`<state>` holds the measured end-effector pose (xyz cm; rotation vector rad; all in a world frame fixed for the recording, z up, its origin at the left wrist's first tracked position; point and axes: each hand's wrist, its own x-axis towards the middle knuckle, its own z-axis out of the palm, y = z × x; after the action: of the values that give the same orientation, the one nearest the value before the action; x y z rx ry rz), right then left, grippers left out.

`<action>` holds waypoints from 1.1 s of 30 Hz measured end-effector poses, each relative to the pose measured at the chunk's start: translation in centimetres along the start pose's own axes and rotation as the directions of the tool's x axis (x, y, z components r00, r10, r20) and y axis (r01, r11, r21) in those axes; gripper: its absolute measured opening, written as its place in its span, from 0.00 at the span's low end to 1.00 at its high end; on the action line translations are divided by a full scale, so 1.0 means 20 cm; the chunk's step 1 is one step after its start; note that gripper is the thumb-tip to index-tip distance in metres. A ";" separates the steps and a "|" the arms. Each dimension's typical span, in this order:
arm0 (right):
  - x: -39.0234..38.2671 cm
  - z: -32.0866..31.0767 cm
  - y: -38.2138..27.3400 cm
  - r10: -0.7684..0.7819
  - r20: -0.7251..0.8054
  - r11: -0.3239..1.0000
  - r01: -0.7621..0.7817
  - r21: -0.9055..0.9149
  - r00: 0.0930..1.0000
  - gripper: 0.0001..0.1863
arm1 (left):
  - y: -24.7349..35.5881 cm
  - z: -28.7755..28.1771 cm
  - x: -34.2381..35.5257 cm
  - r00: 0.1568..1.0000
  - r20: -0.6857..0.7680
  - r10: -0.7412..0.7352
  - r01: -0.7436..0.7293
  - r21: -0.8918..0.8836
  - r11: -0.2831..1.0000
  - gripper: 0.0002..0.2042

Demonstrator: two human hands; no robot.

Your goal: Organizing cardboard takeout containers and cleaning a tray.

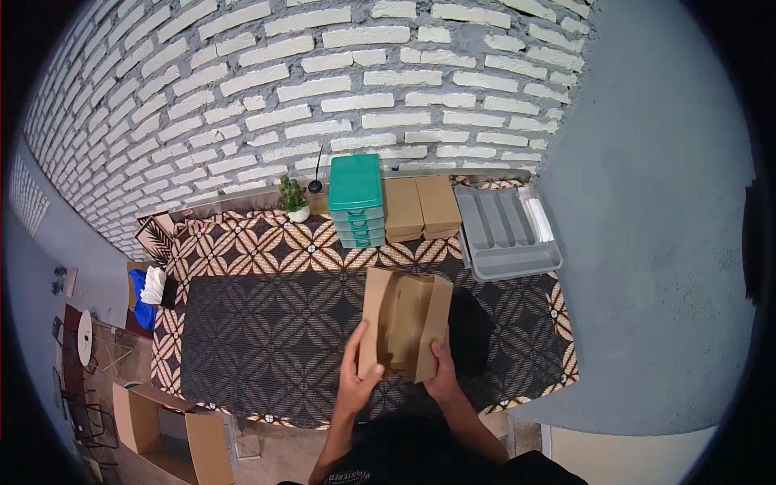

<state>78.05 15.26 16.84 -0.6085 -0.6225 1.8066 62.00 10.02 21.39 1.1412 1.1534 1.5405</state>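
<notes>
As I watch remotely, left hand (356, 383), right hand (441, 375), fingers clamped on opposite sides of open cardboard box (411, 323), over dark mat (267, 339).

Head fisheye looks down, forward: box (411, 323) near, table (250, 252) below, brick wall (364, 77) beyond.

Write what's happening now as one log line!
left hand: holds open cardboard box | right hand: holds same box | below: dark mat

Left grip (354, 388) and right grip (442, 380) face each other, apart; both seem curled.
</notes>
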 end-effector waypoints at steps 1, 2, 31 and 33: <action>0.00 0.01 0.01 -0.031 0.005 0.999 0.031 -0.010 1.000 0.38 | -0.01 0.00 0.00 1.000 0.021 -0.008 0.007 0.042 0.999 0.37; 0.00 0.02 0.01 -0.062 0.010 0.998 0.062 -0.020 0.998 0.40 | -0.02 0.01 0.01 0.999 0.042 -0.017 0.013 0.083 0.996 0.39; -0.01 0.16 -0.16 -0.259 0.253 0.634 0.362 -0.684 0.932 0.54 | 0.06 0.07 0.03 0.993 -0.117 0.007 0.007 0.116 0.993 0.23; -0.03 0.17 -0.17 -0.298 0.348 0.502 0.456 -0.735 0.889 0.54 | 0.06 0.06 0.04 0.992 -0.127 -0.011 0.018 0.056 0.998 0.23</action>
<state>78.14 15.28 21.66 -0.8193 -1.6251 1.0730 62.95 10.78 22.78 1.0825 1.2948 1.5972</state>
